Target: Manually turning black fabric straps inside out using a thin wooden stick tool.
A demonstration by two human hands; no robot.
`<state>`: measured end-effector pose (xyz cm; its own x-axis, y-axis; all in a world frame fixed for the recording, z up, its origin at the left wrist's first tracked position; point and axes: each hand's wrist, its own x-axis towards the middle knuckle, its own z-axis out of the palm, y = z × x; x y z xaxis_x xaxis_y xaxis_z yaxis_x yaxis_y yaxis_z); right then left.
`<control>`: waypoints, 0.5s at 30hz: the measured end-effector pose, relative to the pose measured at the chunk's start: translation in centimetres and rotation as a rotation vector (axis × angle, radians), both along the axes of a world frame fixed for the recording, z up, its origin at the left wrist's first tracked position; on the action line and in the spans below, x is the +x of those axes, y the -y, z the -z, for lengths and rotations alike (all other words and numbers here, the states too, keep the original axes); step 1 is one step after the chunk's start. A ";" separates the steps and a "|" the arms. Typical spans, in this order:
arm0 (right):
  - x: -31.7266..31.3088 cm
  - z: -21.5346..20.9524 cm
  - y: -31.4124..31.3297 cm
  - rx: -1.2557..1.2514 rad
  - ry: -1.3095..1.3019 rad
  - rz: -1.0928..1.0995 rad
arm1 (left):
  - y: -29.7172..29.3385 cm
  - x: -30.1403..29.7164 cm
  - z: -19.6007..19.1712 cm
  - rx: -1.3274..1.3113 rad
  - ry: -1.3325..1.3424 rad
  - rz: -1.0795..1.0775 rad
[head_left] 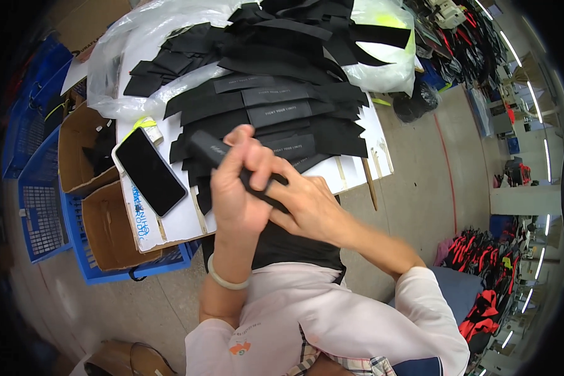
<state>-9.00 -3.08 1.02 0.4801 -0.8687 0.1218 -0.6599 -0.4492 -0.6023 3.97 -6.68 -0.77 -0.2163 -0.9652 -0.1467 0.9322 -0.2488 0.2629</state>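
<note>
Over the near edge of the white tabletop, both my hands are together on a black fabric strip (205, 148). My left hand (235, 191) has its fingers curled round it, and the strip's flat end pokes out up and to the left. From the right, my right hand (310, 203) closes on the strip's other part, partly hidden between the two hands. Just beyond lie overlapping rows of black fabric strips (282, 113), some with dark labels. Further back, more black pieces (269, 37) are heaped on clear plastic. A smartphone (150, 172) rests face up left of my hands.
The white tabletop (351, 172) ends just in front of me. Clear plastic bags (116, 75) cover its far left. Cardboard boxes (116, 229) and blue crates (44, 213) stand at the left. A wooden stick (370, 185) juts past the right edge. Garments are piled at the right.
</note>
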 end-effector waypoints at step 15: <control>-1.6 -0.4 -1.9 -0.248 0.169 -0.062 | -1.8 -0.5 -1.4 -0.171 0.111 0.089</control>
